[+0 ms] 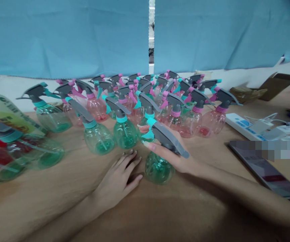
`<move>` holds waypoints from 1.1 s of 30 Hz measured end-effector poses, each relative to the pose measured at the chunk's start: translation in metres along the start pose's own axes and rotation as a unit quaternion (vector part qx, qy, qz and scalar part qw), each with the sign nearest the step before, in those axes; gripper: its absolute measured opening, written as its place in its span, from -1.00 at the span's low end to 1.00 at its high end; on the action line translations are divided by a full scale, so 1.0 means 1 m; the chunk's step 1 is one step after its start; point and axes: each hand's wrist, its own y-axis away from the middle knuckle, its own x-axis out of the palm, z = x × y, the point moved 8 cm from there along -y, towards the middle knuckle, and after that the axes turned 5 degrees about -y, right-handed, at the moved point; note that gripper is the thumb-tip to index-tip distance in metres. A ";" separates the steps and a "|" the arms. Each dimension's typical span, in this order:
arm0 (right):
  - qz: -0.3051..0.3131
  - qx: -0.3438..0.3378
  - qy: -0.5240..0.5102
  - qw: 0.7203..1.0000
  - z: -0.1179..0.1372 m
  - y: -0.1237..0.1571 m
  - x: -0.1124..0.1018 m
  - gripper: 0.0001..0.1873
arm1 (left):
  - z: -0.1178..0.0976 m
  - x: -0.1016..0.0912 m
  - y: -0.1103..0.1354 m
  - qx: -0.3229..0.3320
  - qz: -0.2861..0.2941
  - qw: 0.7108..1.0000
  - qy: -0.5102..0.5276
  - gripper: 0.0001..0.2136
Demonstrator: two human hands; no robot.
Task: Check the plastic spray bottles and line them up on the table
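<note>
My right hand [176, 156] is wrapped round the neck of a green spray bottle [159, 169] with a grey and turquoise trigger head. That bottle stands upright on the table [145, 215], its nozzle pointing away to the left. Flat on the tabletop to its left lies my left hand [118, 178], fingers stretched out and holding nothing. Just beyond my fingertips stand a green spray bottle [125, 134] and a paler green one [99, 138]. Behind my right hand, another turquoise-collared bottle [149, 111] is partly hidden.
Several pink and green spray bottles [176, 114] crowd the back. More bottles [43, 153] and a large labelled container [6, 112] stand at left. A phone [266, 169], a power strip [243, 126] and an open cardboard box [277, 85] are at right. A blue curtain [66, 37] hangs behind.
</note>
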 end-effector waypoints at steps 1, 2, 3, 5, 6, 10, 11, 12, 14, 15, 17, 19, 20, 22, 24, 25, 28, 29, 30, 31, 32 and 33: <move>-0.001 -0.001 0.001 1.000 0.000 0.000 0.000 -0.72 | 0.000 0.000 0.000 0.000 0.002 1.000 0.000 -0.54; -0.002 -0.003 0.000 1.000 0.000 0.000 0.000 -0.73 | 0.000 -0.001 0.000 0.001 0.004 1.000 -0.001 -0.53; -0.003 -0.004 0.000 1.000 0.000 0.000 -0.001 -0.74 | 0.000 -0.001 0.000 0.000 0.006 1.000 -0.002 -0.53; -0.002 -0.002 -0.006 1.000 0.000 0.000 0.000 -0.75 | -0.001 -0.001 0.000 0.001 0.006 1.000 -0.002 -0.54; 0.000 0.005 -0.012 1.000 -0.001 0.000 0.001 -0.75 | -0.001 -0.001 0.000 0.001 0.004 1.000 0.000 -0.54; -0.001 0.032 -0.036 0.999 -0.009 0.002 0.002 -0.72 | -0.002 -0.002 -0.001 -0.005 0.002 1.000 0.012 -0.53; -0.006 0.036 -0.041 0.998 -0.010 0.003 0.002 -0.69 | -0.002 -0.003 -0.001 -0.006 0.003 1.000 0.016 -0.53; -0.012 0.039 -0.048 0.998 -0.012 0.004 0.001 -0.66 | -0.002 -0.003 -0.001 -0.007 0.004 1.000 0.019 -0.52; -0.018 0.044 -0.066 0.997 -0.014 0.006 0.001 -0.61 | -0.002 -0.004 -0.001 -0.010 0.004 1.000 0.026 -0.53; -0.021 0.044 -0.073 0.996 -0.014 0.007 0.001 -0.60 | -0.002 -0.005 -0.002 -0.014 0.004 0.999 0.031 -0.53; -0.028 0.042 -0.074 0.996 -0.015 0.007 0.002 -0.62 | -0.003 -0.006 -0.001 -0.021 0.001 0.999 0.046 -0.55; -0.033 0.039 -0.064 0.997 -0.015 0.006 0.005 -0.64 | -0.004 -0.009 0.001 -0.027 -0.013 0.997 0.070 -0.54; -0.035 0.034 -0.058 0.997 -0.016 0.004 0.007 -0.65 | -0.005 -0.012 0.002 -0.031 -0.028 0.996 0.085 -0.52; -0.036 0.022 -0.048 0.998 -0.016 0.001 0.013 -0.66 | -0.006 -0.019 0.006 -0.040 -0.068 0.990 0.114 -0.45; -0.041 0.013 -0.048 0.998 -0.017 -0.002 0.023 -0.66 | -0.007 -0.027 0.011 -0.049 -0.107 0.984 0.135 -0.38; -0.043 0.011 -0.054 0.998 -0.017 -0.004 0.029 -0.65 | -0.008 -0.030 0.013 -0.051 -0.123 0.981 0.139 -0.35; -0.039 0.001 -0.076 0.996 -0.011 -0.008 0.053 -0.61 | -0.010 -0.039 0.021 -0.046 -0.164 0.975 0.141 -0.29; -0.034 -0.006 -0.074 0.997 -0.007 -0.010 0.062 -0.61 | -0.009 -0.042 0.025 -0.045 -0.177 0.973 0.142 -0.27; -0.024 -0.006 -0.069 0.997 -0.004 -0.012 0.073 -0.62 | -0.007 -0.044 0.029 -0.046 -0.187 0.970 0.146 -0.25; -0.017 -0.007 -0.069 0.997 0.000 -0.014 0.083 -0.62 | -0.005 -0.047 0.033 -0.049 -0.197 0.968 0.149 -0.24; -0.009 -0.008 -0.071 0.997 0.004 -0.016 0.092 -0.62 | -0.002 -0.049 0.039 -0.054 -0.206 0.966 0.149 -0.24; -0.002 -0.008 -0.076 0.997 0.007 -0.018 0.102 -0.62 | 0.002 -0.052 0.045 -0.061 -0.213 0.964 0.146 -0.25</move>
